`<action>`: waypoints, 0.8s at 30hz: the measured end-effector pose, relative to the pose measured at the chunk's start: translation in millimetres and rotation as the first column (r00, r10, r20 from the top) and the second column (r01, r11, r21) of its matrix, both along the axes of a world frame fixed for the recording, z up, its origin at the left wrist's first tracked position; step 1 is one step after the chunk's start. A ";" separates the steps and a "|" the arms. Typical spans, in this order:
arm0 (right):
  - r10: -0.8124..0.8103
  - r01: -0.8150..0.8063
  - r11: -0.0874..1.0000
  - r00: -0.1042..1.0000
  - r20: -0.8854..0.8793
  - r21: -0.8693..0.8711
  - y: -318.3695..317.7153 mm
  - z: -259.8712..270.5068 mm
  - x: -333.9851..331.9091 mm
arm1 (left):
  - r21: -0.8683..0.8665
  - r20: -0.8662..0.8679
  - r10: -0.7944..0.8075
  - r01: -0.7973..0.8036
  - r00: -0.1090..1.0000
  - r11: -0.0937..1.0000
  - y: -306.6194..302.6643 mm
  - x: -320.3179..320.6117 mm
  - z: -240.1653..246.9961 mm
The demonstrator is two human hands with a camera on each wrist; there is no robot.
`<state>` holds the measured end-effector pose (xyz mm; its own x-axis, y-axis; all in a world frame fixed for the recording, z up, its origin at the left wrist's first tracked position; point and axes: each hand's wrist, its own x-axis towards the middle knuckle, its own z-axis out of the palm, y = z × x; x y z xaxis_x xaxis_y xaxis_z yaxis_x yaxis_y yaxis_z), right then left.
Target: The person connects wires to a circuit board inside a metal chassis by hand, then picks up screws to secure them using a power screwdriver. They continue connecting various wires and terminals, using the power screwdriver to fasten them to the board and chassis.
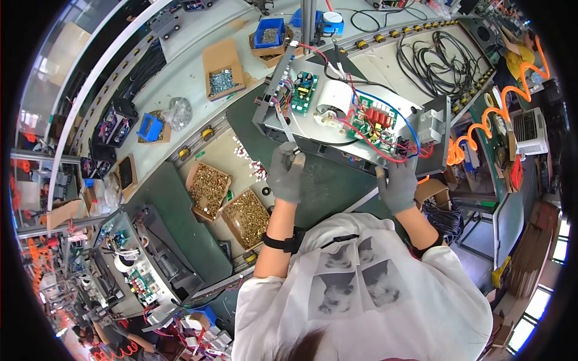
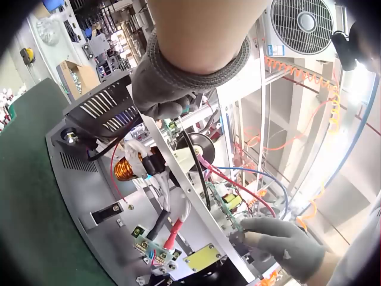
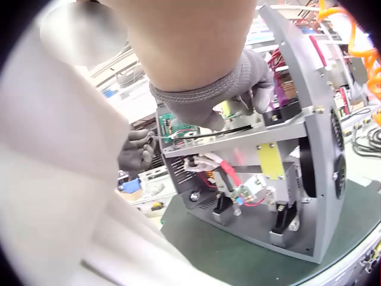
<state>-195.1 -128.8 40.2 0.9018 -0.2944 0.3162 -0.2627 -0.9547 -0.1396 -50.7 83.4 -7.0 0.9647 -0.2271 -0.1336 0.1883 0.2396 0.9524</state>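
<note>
An uncovered grey electronic unit (image 1: 319,141) stands on the dark green mat (image 1: 325,186), with circuit boards, a white cylinder and coloured wires on its upper plate. My left hand (image 1: 286,171), in a grey glove, is at its front left corner. Its thumb and fingers pinch the end of a thin pale strip (image 1: 286,127) that runs into the unit; I cannot tell what kind of strip it is. My gloved right hand (image 1: 397,186) grips the unit's front rail (image 3: 238,140), fingers over the top. Below the rail, a copper coil (image 2: 124,169) and thick leads show in the left wrist view.
Boxes of brass-coloured fasteners (image 1: 245,218) stand left of the mat. Behind are a carton of silvery screws (image 1: 221,82) and a blue bin (image 1: 269,33). Black cable (image 1: 439,63) lies coiled at back right. An orange coiled hose (image 1: 481,129) hangs at the right. Another opened unit (image 1: 141,268) stands at the lower left.
</note>
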 end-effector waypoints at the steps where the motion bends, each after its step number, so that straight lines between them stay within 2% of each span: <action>1: 0.030 -0.031 0.999 0.999 0.027 0.040 1.9 -1.9 1.3 | 0.038 0.005 0.003 -0.003 1.000 0.999 -1.2 -0.3 0.6; 5: -0.087 0.083 0.990 0.996 0.024 0.115 19.1 7.9 12.6 | 0.064 0.010 -0.015 0.015 1.000 0.998 -1.1 1.2 -2.0; 7: -0.232 0.207 0.860 0.973 -0.002 0.466 18.7 17.8 19.2 | 0.063 -0.050 0.009 -0.006 0.999 0.998 1.4 0.9 -2.2; 8: -0.164 0.102 0.923 0.977 0.138 0.372 6.2 8.3 20.5 | 0.062 -0.048 0.008 -0.005 0.999 0.998 1.9 0.8 -2.0; 9: -0.162 0.101 0.923 0.977 0.137 0.372 3.3 11.8 24.0 | 0.068 -0.048 0.034 -0.030 0.998 0.997 2.6 -0.6 -2.1; 11: -0.225 0.198 0.891 0.974 0.018 0.409 0.5 26.5 28.9 | 0.075 -0.049 0.063 -0.059 0.997 0.995 6.1 -2.8 -5.8; 12: -0.239 0.217 0.840 0.971 -0.021 0.498 -1.0 31.6 31.6 | 0.079 -0.019 0.071 -0.070 0.997 0.994 8.1 -2.0 -11.1; 13: -0.237 0.214 0.840 0.971 -0.017 0.498 -2.6 30.8 32.2 | 0.081 0.014 0.079 -0.080 0.997 0.993 9.5 -0.5 -15.0; 15: -0.246 0.272 0.852 0.962 -0.118 0.447 -6.6 27.6 32.8 | 0.082 0.023 0.083 -0.084 0.996 0.993 11.5 0.5 -18.9; 16: -0.242 0.267 0.854 0.964 -0.113 0.446 -6.0 26.8 33.0 | 0.083 0.029 0.084 -0.087 0.996 0.993 12.1 1.0 -19.3; 18: -0.223 0.236 0.942 0.972 -0.080 0.239 -2.2 23.8 30.9 | 0.064 0.028 0.086 -0.088 0.996 0.994 12.3 1.3 -20.7; 19: -0.220 0.232 0.942 0.972 -0.077 0.241 -2.6 18.5 30.0 | 0.046 0.021 0.083 -0.083 0.996 0.995 12.4 0.6 -20.8; 21: -0.171 0.163 0.982 0.982 0.080 0.096 -1.9 11.4 30.7 | 0.054 -0.009 0.077 -0.077 0.997 0.996 12.5 -0.4 -19.6; 24: -0.136 0.135 0.990 0.991 0.011 0.036 10.5 22.9 30.4 | 0.045 -0.034 0.086 -0.085 0.996 0.995 11.7 -0.1 -25.9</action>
